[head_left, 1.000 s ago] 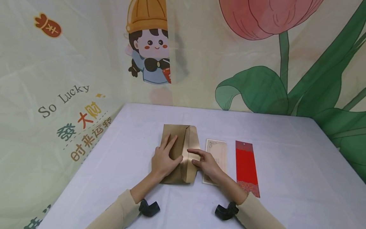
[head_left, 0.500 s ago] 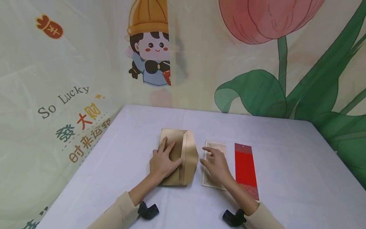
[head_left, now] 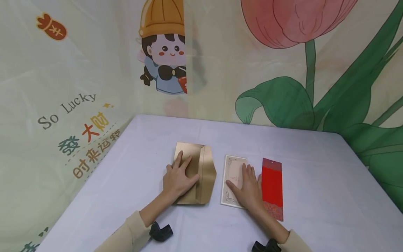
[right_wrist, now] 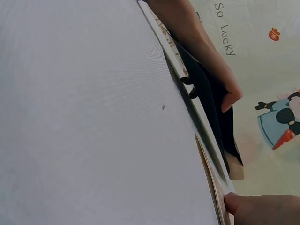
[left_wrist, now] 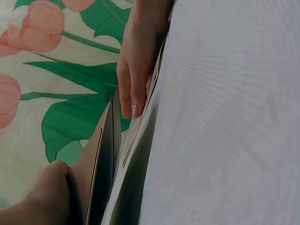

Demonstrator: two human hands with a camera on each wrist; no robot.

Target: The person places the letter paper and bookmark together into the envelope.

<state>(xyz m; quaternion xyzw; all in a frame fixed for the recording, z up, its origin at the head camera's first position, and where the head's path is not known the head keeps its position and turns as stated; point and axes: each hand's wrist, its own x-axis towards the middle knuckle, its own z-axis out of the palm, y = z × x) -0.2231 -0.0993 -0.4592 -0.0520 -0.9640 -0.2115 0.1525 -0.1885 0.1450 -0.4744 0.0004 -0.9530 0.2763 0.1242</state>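
Observation:
A gold paper envelope [head_left: 206,178] lies at the middle of the table with its flap side turned right. My left hand [head_left: 178,179] rests on it, fingers spread and thumb toward the flap. My right hand [head_left: 250,192] lies over the right part of a cream card [head_left: 232,171] with a printed ornamental border. Its fingers are extended, and the outer finger is beside a red strip [head_left: 272,185] with a small hole at the top. In the right wrist view, my right thumb [right_wrist: 258,208] touches the card's edge [right_wrist: 213,187]. The envelope [left_wrist: 89,173] stands partly raised in the left wrist view.
A white cloth covers the table [head_left: 321,182]. Printed backdrops stand behind and to the left, with a tulip [head_left: 296,21] and a cartoon figure [head_left: 170,63]. A black wrist device [head_left: 161,232] sits at the left cuff.
My right hand has left the envelope's flap and moved right onto the cream card, its fingers straightening. The red strip has shifted slightly right. My left hand has stayed on the envelope.

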